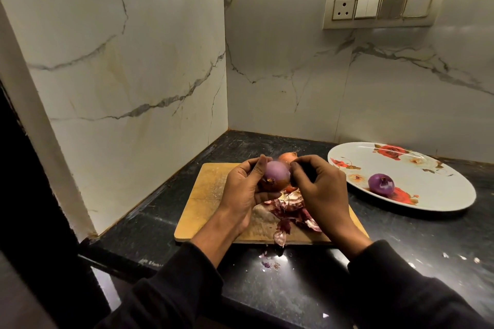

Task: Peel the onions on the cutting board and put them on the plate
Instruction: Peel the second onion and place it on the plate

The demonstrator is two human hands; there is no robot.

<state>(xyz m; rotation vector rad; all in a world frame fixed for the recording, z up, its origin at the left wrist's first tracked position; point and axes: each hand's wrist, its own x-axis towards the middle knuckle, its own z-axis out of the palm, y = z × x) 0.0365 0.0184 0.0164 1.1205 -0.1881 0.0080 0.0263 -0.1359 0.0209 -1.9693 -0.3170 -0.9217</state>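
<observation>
Left hand (242,189) cups a half-peeled purple onion (276,175) above the cutting board (205,195), fingers curled round it. Right hand (319,189) pinches at the onion's right side, fingertips curled against it. Loose skins (291,212) lie on the board beneath both hands. An unpeeled onion (287,157) sits behind them. One peeled onion (381,182) rests on the floral plate (427,195) on the bench (401,248).

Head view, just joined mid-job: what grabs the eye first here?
Both hands meet over the wooden cutting board: the left hand cups a half-peeled purple onion while the right hand pinches at its skin. A pile of peels lies beneath them, and one peeled onion sits on the floral plate to the right.
</observation>
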